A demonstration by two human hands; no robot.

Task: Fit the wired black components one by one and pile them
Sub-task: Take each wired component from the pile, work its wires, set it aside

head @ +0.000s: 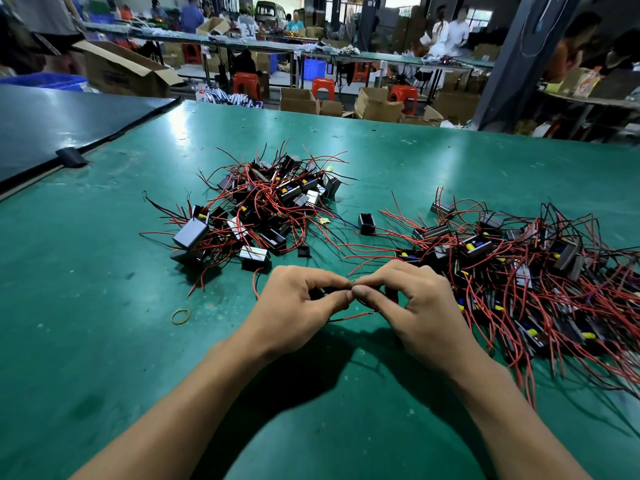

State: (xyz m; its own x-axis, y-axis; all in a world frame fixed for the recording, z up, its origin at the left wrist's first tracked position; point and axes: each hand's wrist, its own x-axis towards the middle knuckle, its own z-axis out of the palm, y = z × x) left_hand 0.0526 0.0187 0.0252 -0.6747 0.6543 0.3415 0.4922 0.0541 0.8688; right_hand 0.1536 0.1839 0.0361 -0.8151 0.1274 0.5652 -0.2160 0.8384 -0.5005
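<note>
Green bench (pixel 104 306), crowded workshop (pixel 346 64); your left hand (pixel 298 308) and right hand (pixel 414 306) meet, both pinching a wired black component (pixel 392 293).

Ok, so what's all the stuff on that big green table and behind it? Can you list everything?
table: one, green, fills the foreground
left pile: one heap, black components with red wires, table middle
right pile: one bigger heap, same colours, table right
loose component: one, black, between the piles
rubber band: one, yellow, left of the hands
stools: several, red, floor behind
cardboard boxes: several, brown, beyond the table
people: several, blurred, at far benches
held component: one, black, red-wired, between the hands
left hand: one, pinches the held component
right hand: one, pinches it too
</note>
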